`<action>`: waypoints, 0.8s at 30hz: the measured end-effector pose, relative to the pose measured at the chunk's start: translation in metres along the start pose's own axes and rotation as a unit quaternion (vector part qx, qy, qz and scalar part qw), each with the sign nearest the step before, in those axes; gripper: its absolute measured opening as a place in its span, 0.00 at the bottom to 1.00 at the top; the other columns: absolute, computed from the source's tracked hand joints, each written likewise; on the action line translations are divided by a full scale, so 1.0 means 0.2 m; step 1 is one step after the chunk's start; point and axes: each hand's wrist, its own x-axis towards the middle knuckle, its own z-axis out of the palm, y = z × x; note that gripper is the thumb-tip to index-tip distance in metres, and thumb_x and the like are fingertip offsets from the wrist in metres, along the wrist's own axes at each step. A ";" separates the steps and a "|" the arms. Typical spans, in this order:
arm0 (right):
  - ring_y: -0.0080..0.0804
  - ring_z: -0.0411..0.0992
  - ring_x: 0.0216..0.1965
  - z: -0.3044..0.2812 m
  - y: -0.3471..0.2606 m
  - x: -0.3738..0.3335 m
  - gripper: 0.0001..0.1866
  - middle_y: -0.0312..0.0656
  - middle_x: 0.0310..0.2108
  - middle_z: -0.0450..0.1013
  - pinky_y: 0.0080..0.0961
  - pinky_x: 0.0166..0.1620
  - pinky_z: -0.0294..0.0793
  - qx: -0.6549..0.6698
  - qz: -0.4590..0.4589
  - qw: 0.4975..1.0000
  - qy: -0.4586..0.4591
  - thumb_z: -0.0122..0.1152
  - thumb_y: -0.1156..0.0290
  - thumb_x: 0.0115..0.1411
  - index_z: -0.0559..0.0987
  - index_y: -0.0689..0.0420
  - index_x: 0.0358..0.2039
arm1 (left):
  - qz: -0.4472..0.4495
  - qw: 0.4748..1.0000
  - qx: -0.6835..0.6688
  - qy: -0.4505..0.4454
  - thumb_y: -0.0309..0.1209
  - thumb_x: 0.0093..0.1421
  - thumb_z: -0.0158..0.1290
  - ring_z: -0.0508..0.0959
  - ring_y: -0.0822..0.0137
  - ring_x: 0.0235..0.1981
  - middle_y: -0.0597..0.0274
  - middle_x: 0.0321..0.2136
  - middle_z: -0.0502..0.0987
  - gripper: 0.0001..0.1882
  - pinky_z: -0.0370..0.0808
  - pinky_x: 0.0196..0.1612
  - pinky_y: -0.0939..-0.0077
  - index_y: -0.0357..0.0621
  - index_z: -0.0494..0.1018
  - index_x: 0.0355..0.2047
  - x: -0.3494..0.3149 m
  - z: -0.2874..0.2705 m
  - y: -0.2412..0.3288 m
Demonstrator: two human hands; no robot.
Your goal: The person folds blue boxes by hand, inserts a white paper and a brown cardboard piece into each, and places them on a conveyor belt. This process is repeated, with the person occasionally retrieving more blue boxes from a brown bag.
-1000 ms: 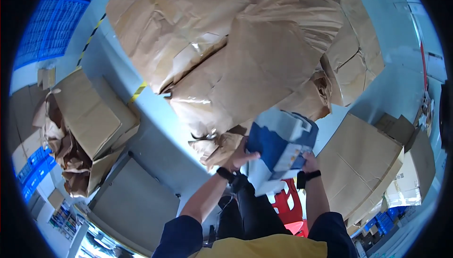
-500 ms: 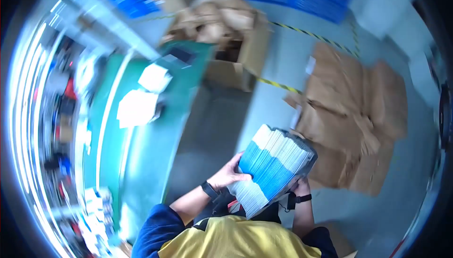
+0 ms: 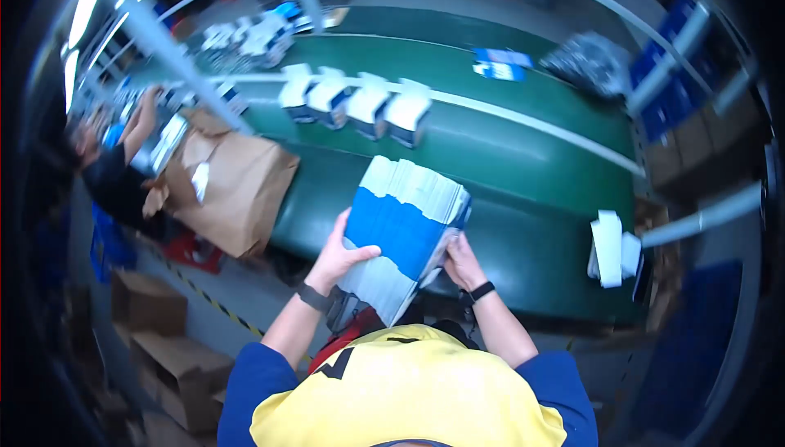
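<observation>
A thick stack of flat folded cartons point(image 3: 396, 222), white with a wide blue band, is held in front of my chest. My left hand point(image 3: 339, 255) grips its left side, thumb lying over the top face. Against the right side presses my right hand point(image 3: 462, 263), its fingers partly hidden behind the stack. Just beyond lies the green work surface point(image 3: 523, 238), and the stack's far end overlaps its near part in view. A row of several opened white-and-blue cartons point(image 3: 368, 107) stands past the stack.
To the left, a big brown paper sack point(image 3: 253, 189) sits beside another person point(image 3: 123, 169) with arms raised. A grey plastic bag point(image 3: 593, 62) and blue-and-white flat pieces point(image 3: 500, 64) lie far right. White cartons point(image 3: 607, 247) stand near the right edge; cardboard boxes point(image 3: 176, 369) are lower left.
My view has swung from the floor with brown paper sacks to face the green work surface. Both hands still hold the carton stack, now in front of that surface.
</observation>
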 end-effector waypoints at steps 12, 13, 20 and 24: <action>0.31 0.71 0.43 -0.03 0.15 0.45 0.14 0.44 0.45 0.71 0.27 0.45 0.72 -0.026 0.337 0.939 -0.060 0.47 0.78 0.59 0.70 0.64 0.47 | 0.050 0.755 0.630 0.175 0.39 0.41 0.64 0.60 0.46 0.56 0.54 0.54 0.62 0.43 0.54 0.60 0.58 0.52 0.58 0.58 0.03 0.07 0.00; 0.31 0.72 0.40 -0.08 0.10 0.36 0.14 0.45 0.43 0.72 0.26 0.43 0.73 -0.072 0.342 0.936 -0.035 0.47 0.77 0.59 0.71 0.64 0.46 | 0.042 0.754 0.629 0.183 0.39 0.41 0.64 0.60 0.46 0.56 0.54 0.54 0.62 0.43 0.54 0.60 0.58 0.52 0.58 0.58 0.06 0.13 -0.03; 0.29 0.74 0.28 -0.12 -0.27 0.35 0.13 0.44 0.32 0.75 0.22 0.33 0.75 -0.386 0.125 0.913 -0.027 0.49 0.74 0.60 0.73 0.64 0.44 | 0.102 0.746 0.615 0.234 0.34 0.46 0.59 0.63 0.47 0.52 0.56 0.49 0.67 0.29 0.60 0.55 0.57 0.49 0.65 0.51 0.18 0.44 -0.01; 0.27 0.74 0.29 0.25 -0.37 0.58 0.09 0.41 0.30 0.75 0.20 0.33 0.72 -0.503 -0.133 0.839 -0.162 0.54 0.73 0.57 0.75 0.63 0.38 | 0.045 0.837 0.500 0.218 0.33 0.48 0.57 0.68 0.52 0.46 0.56 0.41 0.71 0.18 0.66 0.49 0.62 0.44 0.71 0.39 0.30 0.28 0.06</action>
